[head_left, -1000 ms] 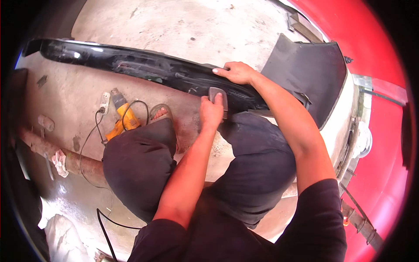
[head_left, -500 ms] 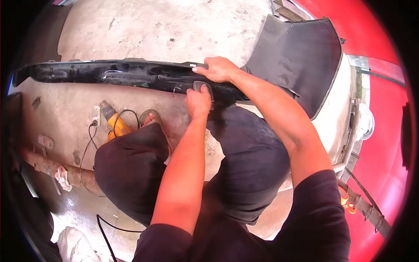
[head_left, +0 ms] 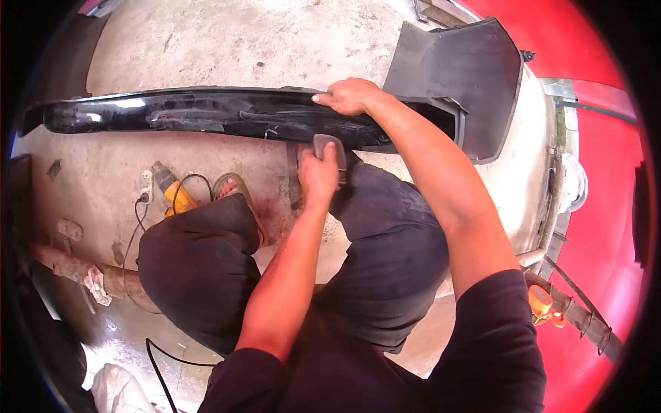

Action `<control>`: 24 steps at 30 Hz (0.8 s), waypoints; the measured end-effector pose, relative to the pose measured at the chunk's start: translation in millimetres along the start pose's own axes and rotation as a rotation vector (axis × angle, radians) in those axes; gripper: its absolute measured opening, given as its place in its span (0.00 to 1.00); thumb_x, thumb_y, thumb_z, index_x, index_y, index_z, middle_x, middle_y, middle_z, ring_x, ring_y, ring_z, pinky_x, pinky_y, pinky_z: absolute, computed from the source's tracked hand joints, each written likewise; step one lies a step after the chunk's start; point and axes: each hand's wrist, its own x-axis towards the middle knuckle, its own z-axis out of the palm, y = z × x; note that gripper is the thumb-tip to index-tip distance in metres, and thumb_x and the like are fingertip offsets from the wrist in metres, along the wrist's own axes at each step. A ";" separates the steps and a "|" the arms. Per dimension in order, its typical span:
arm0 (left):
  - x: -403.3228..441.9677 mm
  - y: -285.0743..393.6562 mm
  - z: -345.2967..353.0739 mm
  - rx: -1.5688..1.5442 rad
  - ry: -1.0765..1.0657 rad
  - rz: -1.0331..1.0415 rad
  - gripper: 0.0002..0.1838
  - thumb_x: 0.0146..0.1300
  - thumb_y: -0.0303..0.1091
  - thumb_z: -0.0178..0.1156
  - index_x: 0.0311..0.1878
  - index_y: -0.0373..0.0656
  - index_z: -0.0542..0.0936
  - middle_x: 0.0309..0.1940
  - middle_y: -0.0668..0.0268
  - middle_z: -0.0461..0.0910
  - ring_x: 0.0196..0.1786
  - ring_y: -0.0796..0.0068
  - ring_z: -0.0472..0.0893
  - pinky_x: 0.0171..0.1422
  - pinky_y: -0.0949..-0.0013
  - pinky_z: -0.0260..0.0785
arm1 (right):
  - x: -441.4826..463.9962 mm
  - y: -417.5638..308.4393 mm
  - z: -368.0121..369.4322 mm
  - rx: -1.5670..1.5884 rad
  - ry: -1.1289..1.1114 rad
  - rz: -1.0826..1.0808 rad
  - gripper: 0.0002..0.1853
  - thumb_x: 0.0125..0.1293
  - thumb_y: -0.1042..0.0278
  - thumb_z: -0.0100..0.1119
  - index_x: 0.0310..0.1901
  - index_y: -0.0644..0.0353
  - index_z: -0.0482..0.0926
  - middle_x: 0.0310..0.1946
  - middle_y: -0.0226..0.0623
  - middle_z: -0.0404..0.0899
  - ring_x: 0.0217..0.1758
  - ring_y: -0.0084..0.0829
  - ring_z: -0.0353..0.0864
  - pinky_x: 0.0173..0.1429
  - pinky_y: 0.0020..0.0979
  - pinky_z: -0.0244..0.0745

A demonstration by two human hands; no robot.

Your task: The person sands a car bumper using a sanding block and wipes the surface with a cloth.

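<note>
A long black car bumper (head_left: pixel 206 111), glossy along its bar, lies across in front of my knees. Its wide matte end piece (head_left: pixel 475 76) flares up on the right. With my right hand (head_left: pixel 352 96) I grip the bumper's upper edge, fingers over the far side and thumb on the near face. My left hand (head_left: pixel 318 180) is closed round a grey rounded block (head_left: pixel 329 147), just below the bumper's lower edge near my knee. The block's underside is hidden, so its exact kind is unclear.
A yellow heat gun (head_left: pixel 180 199) with a black cable rests by my sandalled foot (head_left: pixel 231 186), beside a white socket strip (head_left: pixel 146 184). A rusty pipe (head_left: pixel 62 263) runs behind, with a crumpled rag (head_left: pixel 96 286). Red car bodywork (head_left: pixel 599 165) and an orange item (head_left: pixel 540 301) are at right.
The bumper has tilted, and a hollow opening now shows near its right end. My left hand with the grey block has moved down off the bumper's face; my right hand keeps its hold.
</note>
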 end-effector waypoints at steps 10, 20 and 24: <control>-11.2 24.9 33.9 0.122 0.036 -0.033 0.33 0.59 0.58 0.63 0.48 0.31 0.80 0.45 0.40 0.83 0.53 0.45 0.82 0.60 0.54 0.70 | -6.5 2.5 -7.0 -0.003 -0.129 0.005 0.40 0.73 0.30 0.32 0.54 0.60 0.83 0.56 0.50 0.80 0.62 0.52 0.76 0.67 0.46 0.68; 20.3 29.9 58.7 0.263 0.010 -0.174 0.34 0.60 0.53 0.64 0.51 0.25 0.76 0.50 0.38 0.81 0.56 0.42 0.80 0.61 0.52 0.71 | -2.3 15.6 9.7 0.038 -0.048 -0.043 0.42 0.74 0.31 0.33 0.44 0.68 0.84 0.47 0.59 0.82 0.55 0.58 0.78 0.60 0.49 0.71; 17.2 39.0 56.8 0.236 0.028 -0.241 0.33 0.60 0.53 0.64 0.51 0.26 0.77 0.50 0.39 0.81 0.56 0.43 0.80 0.61 0.52 0.71 | -1.9 13.2 6.0 0.054 -0.062 -0.039 0.42 0.74 0.32 0.33 0.44 0.69 0.84 0.47 0.59 0.81 0.55 0.58 0.78 0.61 0.48 0.70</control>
